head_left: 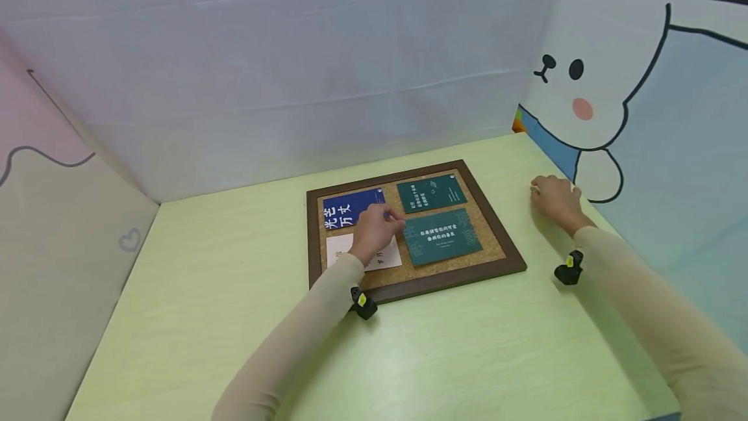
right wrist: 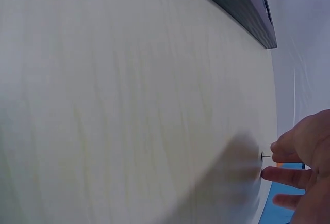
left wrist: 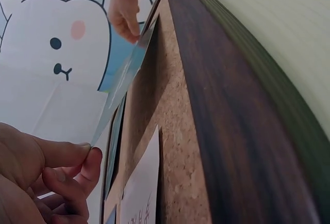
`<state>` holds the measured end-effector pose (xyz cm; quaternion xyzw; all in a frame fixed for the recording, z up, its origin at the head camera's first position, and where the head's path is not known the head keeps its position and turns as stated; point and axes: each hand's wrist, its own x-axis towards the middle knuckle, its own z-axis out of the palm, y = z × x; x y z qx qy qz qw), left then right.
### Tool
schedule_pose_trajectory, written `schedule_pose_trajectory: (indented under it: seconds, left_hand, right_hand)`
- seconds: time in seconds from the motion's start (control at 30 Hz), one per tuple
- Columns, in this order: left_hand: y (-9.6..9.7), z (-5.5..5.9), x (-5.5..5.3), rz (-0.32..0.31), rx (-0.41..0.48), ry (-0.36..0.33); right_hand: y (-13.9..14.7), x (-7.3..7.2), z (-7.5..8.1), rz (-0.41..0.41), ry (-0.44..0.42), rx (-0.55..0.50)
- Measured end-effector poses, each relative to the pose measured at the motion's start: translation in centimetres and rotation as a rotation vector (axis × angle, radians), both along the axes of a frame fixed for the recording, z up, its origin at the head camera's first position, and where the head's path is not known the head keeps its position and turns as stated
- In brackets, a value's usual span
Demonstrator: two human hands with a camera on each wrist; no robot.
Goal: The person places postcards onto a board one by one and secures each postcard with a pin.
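Observation:
My left hand (head_left: 374, 231) pinches the left edge of a large green card (head_left: 442, 239) between thumb and forefinger, over a cork board (head_left: 491, 249) in a dark wooden frame. In the left wrist view the card (left wrist: 121, 77) stands tilted off the cork at the pinched edge. My right hand (head_left: 555, 201) is low over the table, right of the board. In the right wrist view, a small thumbtack (right wrist: 262, 156) stands point up on the table beside its loosely bent, parted fingers (right wrist: 283, 176). Whether they touch the tack is unclear.
A blue card (head_left: 350, 208) and a smaller green card (head_left: 429, 193) are tacked along the board's far side. A white card (head_left: 388, 257) lies near left, partly behind my left hand. The pale table (head_left: 204, 317) meets a white cloth backdrop (head_left: 292, 83) and a printed curtain (head_left: 672, 148).

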<state>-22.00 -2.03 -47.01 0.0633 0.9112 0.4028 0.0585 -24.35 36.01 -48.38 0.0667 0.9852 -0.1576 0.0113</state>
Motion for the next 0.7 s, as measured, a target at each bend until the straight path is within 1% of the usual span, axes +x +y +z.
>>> schedule_pose_trajectory:
  seconds: [0.2, 0.37, 0.47, 0.7]
  left_hand:
    - [0.7, -0.4, -0.1, -0.003, -0.051, 0.007]
    - [1.3, -0.5, -0.1, -0.009, -0.107, 0.051]
    - [1.6, -0.5, -0.1, -0.016, -0.140, 0.080]
    - [1.8, -0.6, -0.2, -0.033, -0.173, 0.111]
  right_hand:
    - [0.1, -0.6, 0.1, 0.010, 0.026, 0.030]
    - [0.4, -0.9, 0.0, 0.034, 0.093, 0.073]
    - [0.5, -0.9, -0.2, 0.047, 0.127, 0.080]
    - [0.6, -1.1, -0.6, 0.051, 0.167, 0.096]
